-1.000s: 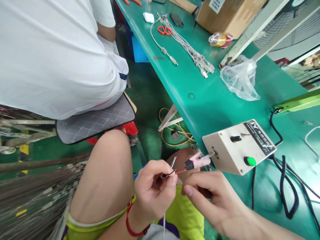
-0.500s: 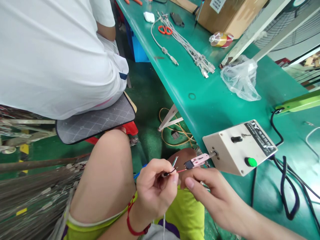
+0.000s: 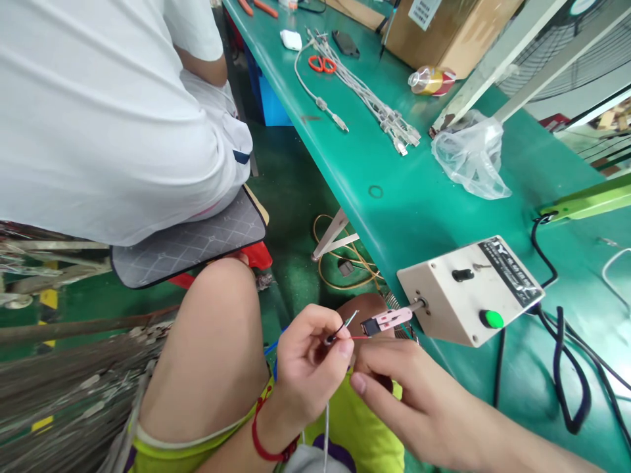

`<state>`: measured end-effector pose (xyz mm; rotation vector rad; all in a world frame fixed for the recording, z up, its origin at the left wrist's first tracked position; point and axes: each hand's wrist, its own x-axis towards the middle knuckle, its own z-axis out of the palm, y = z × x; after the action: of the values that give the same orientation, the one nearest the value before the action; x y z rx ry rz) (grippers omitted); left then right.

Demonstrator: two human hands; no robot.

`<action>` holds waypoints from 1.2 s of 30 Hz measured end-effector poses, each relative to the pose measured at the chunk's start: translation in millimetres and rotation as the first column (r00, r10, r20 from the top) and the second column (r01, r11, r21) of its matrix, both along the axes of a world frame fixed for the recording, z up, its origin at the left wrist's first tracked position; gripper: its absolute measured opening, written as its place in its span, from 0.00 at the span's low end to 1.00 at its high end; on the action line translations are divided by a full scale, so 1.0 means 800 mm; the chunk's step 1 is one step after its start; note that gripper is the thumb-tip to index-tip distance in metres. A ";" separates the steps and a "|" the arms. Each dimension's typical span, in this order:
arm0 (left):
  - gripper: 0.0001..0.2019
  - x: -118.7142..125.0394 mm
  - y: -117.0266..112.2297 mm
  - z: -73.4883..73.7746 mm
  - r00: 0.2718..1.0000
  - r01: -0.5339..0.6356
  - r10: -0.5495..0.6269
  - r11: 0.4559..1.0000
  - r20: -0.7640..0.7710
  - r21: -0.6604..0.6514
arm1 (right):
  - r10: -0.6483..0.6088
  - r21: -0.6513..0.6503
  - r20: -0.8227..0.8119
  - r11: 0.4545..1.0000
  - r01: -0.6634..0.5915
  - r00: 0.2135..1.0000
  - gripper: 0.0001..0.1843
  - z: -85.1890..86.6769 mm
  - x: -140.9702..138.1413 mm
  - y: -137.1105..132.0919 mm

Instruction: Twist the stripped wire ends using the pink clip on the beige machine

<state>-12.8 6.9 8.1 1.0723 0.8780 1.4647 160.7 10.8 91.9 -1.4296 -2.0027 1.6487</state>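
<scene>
My left hand (image 3: pixel 308 368) pinches the stripped end of a thin cable (image 3: pixel 340 330), whose red, green and other fine wires fan out from my fingertips. The red wire points into the pink clamp head (image 3: pixel 386 320) on the shaft of a beige box machine (image 3: pixel 470 292) at the bench edge. My right hand (image 3: pixel 409 401) is closed just below the clamp, its thumb beside the wires; what it holds is hidden. The white cable hangs down between my knees.
A person in a white shirt (image 3: pixel 98 112) sits on a cushioned stool at left. The green bench (image 3: pixel 394 190) carries a bundle of white cables (image 3: pixel 374 105), orange scissors (image 3: pixel 323 64), a plastic bag (image 3: pixel 470 157), a cardboard box (image 3: pixel 444 26) and black cords (image 3: pixel 562 355).
The wire tip has stayed at the pink clamp, which has turned on its shaft. My right hand dropped slightly lower. The view shifted a little.
</scene>
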 end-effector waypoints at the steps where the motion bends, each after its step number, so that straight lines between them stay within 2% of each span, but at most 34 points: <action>1: 0.09 -0.001 0.000 0.001 1.000 0.006 -0.006 1.000 0.007 0.003 | 0.014 0.001 -0.003 1.000 -0.014 1.000 0.21 0.001 0.000 0.000; 4: 0.09 -0.002 -0.001 0.003 1.000 -0.012 0.012 0.999 -0.012 0.036 | -0.041 -0.014 0.010 0.999 0.041 0.999 0.21 0.001 0.002 -0.003; 6: 0.08 -0.002 -0.001 0.001 0.999 -0.032 0.034 0.998 -0.037 0.055 | -0.197 -0.041 -0.027 0.980 0.195 0.980 0.23 -0.002 0.003 -0.006; 7: 0.09 -0.002 -0.002 -0.001 0.998 -0.041 0.044 0.997 -0.046 0.061 | -0.289 -0.098 -0.083 0.955 0.281 0.954 0.25 -0.005 0.004 -0.008; 9: 0.09 -0.001 -0.003 -0.004 0.996 -0.061 0.066 0.996 -0.064 0.071 | -0.492 -0.316 -0.257 0.856 0.408 0.832 0.28 -0.011 0.002 -0.012; 11: 0.09 0.001 -0.004 -0.007 0.991 -0.091 0.100 0.992 -0.093 0.092 | -0.671 -0.554 -0.373 0.715 0.427 0.641 0.28 -0.015 -0.003 -0.016; 13: 0.09 0.001 -0.004 -0.007 0.979 -0.126 0.143 0.985 -0.145 0.118 | -0.786 -0.672 -0.394 0.600 0.434 0.476 0.26 -0.015 -0.009 -0.019; 15: 0.09 0.000 -0.003 -0.005 0.963 -0.155 0.182 0.978 -0.200 0.142 | -0.829 -0.701 -0.394 0.550 0.453 0.397 0.24 -0.014 -0.015 -0.021; 18: 0.09 -0.001 -0.002 -0.002 0.941 -0.175 0.216 0.969 -0.260 0.172 | -0.843 -0.711 -0.431 0.537 0.453 0.324 0.24 -0.014 -0.020 -0.025; 21: 0.09 -0.003 -0.002 -0.002 0.929 -0.183 0.234 0.964 -0.288 0.194 | -0.844 -0.692 -0.449 0.535 0.484 0.292 0.22 -0.020 -0.019 -0.028; 25: 0.10 -0.005 -0.002 -0.005 0.927 -0.159 0.220 0.964 -0.305 0.212 | -0.834 -0.708 -0.477 0.551 0.442 0.278 0.19 -0.025 -0.019 -0.029; 31: 0.10 -0.005 -0.004 -0.008 0.930 -0.133 0.201 0.965 -0.309 0.227 | -0.794 -0.688 -0.543 0.607 0.397 0.274 0.17 -0.023 -0.023 -0.025; 36: 0.10 -0.004 -0.005 -0.010 0.941 -0.091 0.159 0.969 -0.299 0.229 | -0.798 -0.695 -0.538 0.603 0.391 0.273 0.18 -0.019 -0.022 -0.023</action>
<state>-16.0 2.7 -0.1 1.4630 1.0463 1.5435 143.1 -7.9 77.0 -0.9560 -0.4053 1.8481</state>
